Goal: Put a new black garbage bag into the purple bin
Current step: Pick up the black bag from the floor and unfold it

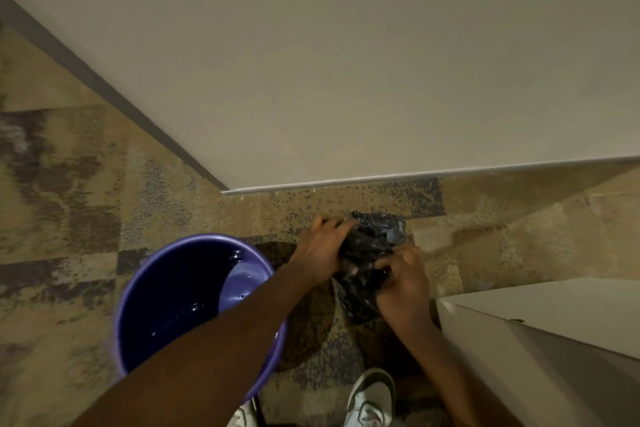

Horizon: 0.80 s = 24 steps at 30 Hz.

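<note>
The purple bin [145,288] stands on the carpet at the lower left, round, with a dark hollow inside and no bag in it. To its right I hold a crumpled black garbage bag [367,253] above the floor. My left hand [320,250] grips the bag's left side, its forearm crossing over the bin's rim. My right hand [403,282] pinches the bag's lower right part. The bag is still bunched up, with a greyish fold showing at its top.
A beige wall [346,62] with a white baseboard runs across just beyond the bag. A white piece of furniture [540,326] juts in at the lower right. My white shoes [372,399] stand on the patterned carpet below the bag.
</note>
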Available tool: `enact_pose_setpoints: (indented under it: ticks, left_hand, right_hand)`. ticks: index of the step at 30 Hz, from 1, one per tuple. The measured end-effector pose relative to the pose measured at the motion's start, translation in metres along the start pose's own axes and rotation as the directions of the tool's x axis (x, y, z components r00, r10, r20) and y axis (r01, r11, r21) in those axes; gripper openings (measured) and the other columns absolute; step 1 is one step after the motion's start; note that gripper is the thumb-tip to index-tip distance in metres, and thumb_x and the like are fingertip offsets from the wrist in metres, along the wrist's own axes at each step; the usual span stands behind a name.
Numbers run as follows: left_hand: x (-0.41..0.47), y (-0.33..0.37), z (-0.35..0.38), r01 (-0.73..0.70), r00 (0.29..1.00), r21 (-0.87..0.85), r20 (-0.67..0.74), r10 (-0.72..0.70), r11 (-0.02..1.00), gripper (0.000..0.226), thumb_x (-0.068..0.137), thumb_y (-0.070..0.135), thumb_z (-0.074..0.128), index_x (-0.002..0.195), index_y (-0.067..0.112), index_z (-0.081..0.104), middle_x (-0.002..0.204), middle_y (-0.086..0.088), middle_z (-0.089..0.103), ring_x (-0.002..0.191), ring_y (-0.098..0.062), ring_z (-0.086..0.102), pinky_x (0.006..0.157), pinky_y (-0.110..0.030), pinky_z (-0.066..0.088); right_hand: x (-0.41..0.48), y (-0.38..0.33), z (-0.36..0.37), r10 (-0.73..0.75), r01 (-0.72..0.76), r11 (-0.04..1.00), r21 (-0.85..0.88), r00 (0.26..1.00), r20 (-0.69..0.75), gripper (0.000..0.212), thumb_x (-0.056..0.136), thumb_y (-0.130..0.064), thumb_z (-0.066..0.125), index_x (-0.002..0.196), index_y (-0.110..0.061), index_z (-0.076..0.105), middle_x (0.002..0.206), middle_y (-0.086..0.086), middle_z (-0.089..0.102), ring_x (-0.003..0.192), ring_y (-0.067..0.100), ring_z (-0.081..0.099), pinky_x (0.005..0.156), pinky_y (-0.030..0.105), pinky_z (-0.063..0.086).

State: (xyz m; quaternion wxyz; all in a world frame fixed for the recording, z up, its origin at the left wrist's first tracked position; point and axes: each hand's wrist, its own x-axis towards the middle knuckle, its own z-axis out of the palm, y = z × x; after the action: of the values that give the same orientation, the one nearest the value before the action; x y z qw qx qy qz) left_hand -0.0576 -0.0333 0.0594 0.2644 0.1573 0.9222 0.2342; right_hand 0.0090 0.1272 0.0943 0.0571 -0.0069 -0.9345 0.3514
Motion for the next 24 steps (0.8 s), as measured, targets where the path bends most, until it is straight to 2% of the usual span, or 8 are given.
enact_pose_setpoints:
  ticks: [3, 6, 8, 10, 13, 16, 18, 24]
  left_hand:
    - [-0.026, 0.021, -0.051, -0.08, 0.992, -0.127, 0.09, 0.092, 0.989, 0.081, 0.064, 0.05, 0.075, 0.135, 0.032, 0.043, 0.13, -0.002, 0.055, 0.12, -0.025, 0.036, 0.094, -0.044, 0.03]
    - [-0.065, 0.037, -0.1, -0.138, 0.98, -0.283, 0.101, 0.173, 0.949, 0.046, 0.07, 0.043, 0.076, 0.105, 0.016, 0.066, 0.099, -0.009, 0.068, 0.096, -0.022, 0.056, 0.086, -0.038, 0.041]
    - [-0.095, 0.04, -0.128, -0.098, 0.989, -0.419, 0.059, 0.135, 0.903, 0.024, 0.077, 0.032, 0.073, 0.086, 0.01, 0.068, 0.084, -0.011, 0.07, 0.08, -0.021, 0.063, 0.073, -0.031, 0.045]
    - [-0.124, 0.041, -0.147, -0.023, 1.0, -0.536, -0.018, 0.016, 0.844, 0.018, 0.085, 0.026, 0.066, 0.079, 0.009, 0.065, 0.081, -0.011, 0.07, 0.077, -0.021, 0.065, 0.07, -0.034, 0.049]
    - [-0.165, 0.044, -0.167, -0.011, 0.976, -0.627, -0.176, -0.127, 0.779, 0.024, 0.09, 0.039, 0.056, 0.08, 0.017, 0.057, 0.076, -0.006, 0.065, 0.072, -0.018, 0.062, 0.066, -0.037, 0.048]
    - [-0.193, 0.049, -0.18, -0.065, 0.975, -0.605, -0.209, -0.08, 0.793, 0.042, 0.083, 0.058, 0.056, 0.111, 0.026, 0.056, 0.105, 0.004, 0.068, 0.095, -0.007, 0.064, 0.081, -0.028, 0.051]
    - [-0.201, 0.051, -0.184, -0.058, 0.979, -0.584, -0.193, -0.069, 0.81, 0.043, 0.086, 0.044, 0.059, 0.122, 0.021, 0.056, 0.116, 0.002, 0.068, 0.106, -0.008, 0.062, 0.091, -0.029, 0.05]
    - [-0.222, 0.038, -0.2, 0.097, 0.933, -0.582, -0.229, -0.277, 0.808, 0.018, 0.092, 0.025, 0.056, 0.09, 0.014, 0.069, 0.082, -0.002, 0.073, 0.075, -0.01, 0.066, 0.073, -0.037, 0.053]
  right_hand:
    - [0.003, -0.044, -0.041, -0.081, 0.085, 0.995, 0.06, 0.995, -0.058, 0.015, 0.068, -0.001, 0.065, 0.081, -0.004, 0.056, 0.093, 0.018, 0.053, 0.092, 0.022, 0.047, 0.072, 0.016, 0.04]
    - [0.01, -0.086, -0.072, -0.099, 0.108, 0.985, 0.137, 0.992, -0.074, 0.012, 0.064, 0.006, 0.055, 0.074, -0.001, 0.055, 0.092, 0.015, 0.051, 0.095, 0.03, 0.053, 0.076, 0.022, 0.045]
    - [0.018, -0.109, -0.087, -0.095, 0.107, 0.973, 0.207, 0.993, -0.068, 0.016, 0.06, 0.009, 0.053, 0.069, -0.004, 0.052, 0.087, 0.009, 0.051, 0.095, 0.023, 0.05, 0.079, 0.012, 0.039]
    - [0.024, -0.13, -0.095, -0.074, 0.095, 0.954, 0.283, 0.994, -0.083, 0.017, 0.06, 0.01, 0.05, 0.066, -0.006, 0.048, 0.082, 0.005, 0.049, 0.088, 0.022, 0.05, 0.075, 0.019, 0.043]
    - [0.029, -0.162, -0.097, -0.039, 0.062, 0.893, 0.446, 0.997, -0.061, 0.021, 0.064, 0.012, 0.048, 0.068, -0.009, 0.045, 0.08, 0.006, 0.047, 0.078, 0.025, 0.049, 0.066, 0.036, 0.044]
    - [0.027, -0.195, -0.092, -0.034, 0.043, 0.831, 0.555, 0.999, -0.028, 0.024, 0.07, 0.003, 0.051, 0.074, -0.021, 0.046, 0.081, 0.003, 0.048, 0.079, 0.02, 0.051, 0.071, 0.024, 0.043]
    - [0.025, -0.212, -0.086, -0.021, 0.018, 0.785, 0.62, 1.0, -0.001, 0.018, 0.071, -0.007, 0.052, 0.075, -0.024, 0.049, 0.079, 0.005, 0.05, 0.076, 0.017, 0.052, 0.071, 0.02, 0.043]
    - [0.02, -0.234, -0.066, 0.036, -0.132, 0.645, 0.752, 0.989, 0.142, 0.017, 0.082, -0.021, 0.059, 0.099, -0.023, 0.063, 0.101, 0.014, 0.061, 0.098, 0.027, 0.061, 0.085, 0.035, 0.049]
